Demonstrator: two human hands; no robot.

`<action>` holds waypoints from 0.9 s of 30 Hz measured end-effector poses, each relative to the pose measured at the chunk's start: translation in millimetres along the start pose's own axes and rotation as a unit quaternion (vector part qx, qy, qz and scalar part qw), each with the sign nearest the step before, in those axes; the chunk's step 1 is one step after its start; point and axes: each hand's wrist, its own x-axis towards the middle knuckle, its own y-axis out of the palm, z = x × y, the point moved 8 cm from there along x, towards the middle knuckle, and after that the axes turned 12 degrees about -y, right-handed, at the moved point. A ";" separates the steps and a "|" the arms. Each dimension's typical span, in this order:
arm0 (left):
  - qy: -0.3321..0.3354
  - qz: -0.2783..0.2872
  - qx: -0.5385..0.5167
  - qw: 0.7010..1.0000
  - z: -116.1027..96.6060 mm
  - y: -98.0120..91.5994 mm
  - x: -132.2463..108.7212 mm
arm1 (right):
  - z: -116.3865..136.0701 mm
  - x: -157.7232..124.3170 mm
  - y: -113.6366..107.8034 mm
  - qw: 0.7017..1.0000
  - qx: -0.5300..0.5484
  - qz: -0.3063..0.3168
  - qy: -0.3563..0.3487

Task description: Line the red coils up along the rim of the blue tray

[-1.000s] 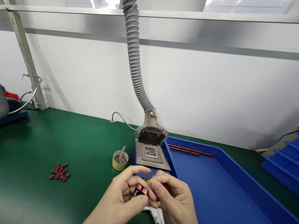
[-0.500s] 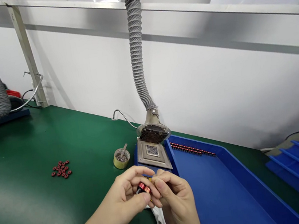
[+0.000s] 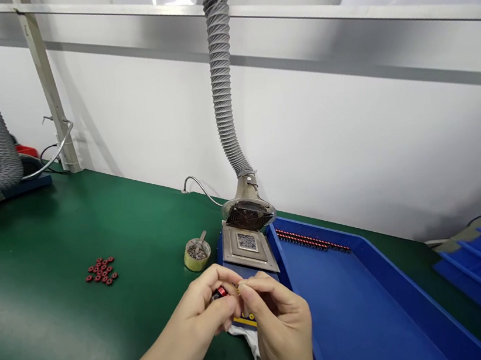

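My left hand (image 3: 193,325) is closed around small red-and-black coil parts (image 3: 220,292), partly hidden by its fingers. Thumb and index of my right hand (image 3: 282,316) pinch together right at the left fingertips; what lies between them is too small and covered to make out. Just below the fingers shows a blue thing with a yellow edge (image 3: 245,322), mostly hidden. A white cloth (image 3: 245,337) lies under the hands. Off to the left, a loose cluster of small dark-red rings (image 3: 101,271) rests on the green table (image 3: 140,228).
Ahead stands a metal plate (image 3: 232,245) with a square silvery pot (image 3: 247,242), under a fan-fronted hood (image 3: 248,214) on a grey hose (image 3: 222,82). Beside it is a round tub (image 3: 197,261) with a scoop. Rows of red-black parts (image 3: 306,240) line the blue tray (image 3: 354,301).
My hands have drawn closer together and shifted slightly left. The coil parts are more covered by my left fingers now, and the yellow edge beneath has come into sight.
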 end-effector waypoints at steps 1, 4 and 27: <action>0.000 -0.012 0.016 1.000 -0.2 -1.6 0.0 | 2.4 0.7 0.1 1.000 -0.015 -0.003 -0.007; 0.002 -0.038 0.055 0.998 -1.1 -5.1 -0.1 | 5.9 1.9 1.1 1.000 -0.027 -0.010 -0.011; 0.034 -0.071 0.109 0.991 -6.7 -6.7 -4.7 | 11.5 6.5 -1.8 0.997 -0.066 0.022 -0.027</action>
